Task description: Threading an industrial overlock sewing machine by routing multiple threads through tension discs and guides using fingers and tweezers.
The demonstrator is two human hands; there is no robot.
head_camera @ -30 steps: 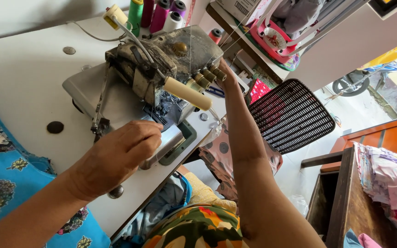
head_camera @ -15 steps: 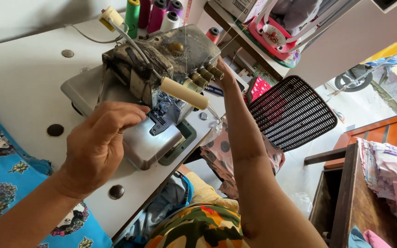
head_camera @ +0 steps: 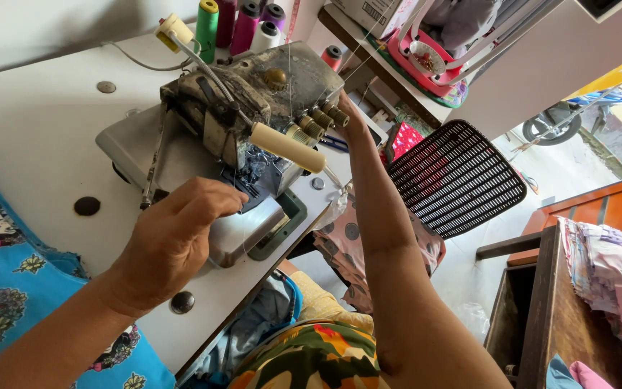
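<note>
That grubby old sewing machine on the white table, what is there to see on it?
The worn grey metal sewing machine looks like an overlock type, its body stained dark and dusty. A row of brass-coloured tension knobs runs along its side, and a cream cylindrical handle juts out at the front. Thin threads run up from it toward the coloured thread cones behind. It sits on the white table. The left hand rests at its shiny front plate; the right hand reaches by the knobs.

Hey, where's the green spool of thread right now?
In the head view, the green thread spool stands upright at the top, left of centre, on the white table, behind the sewing machine and beside the magenta spool.
</note>
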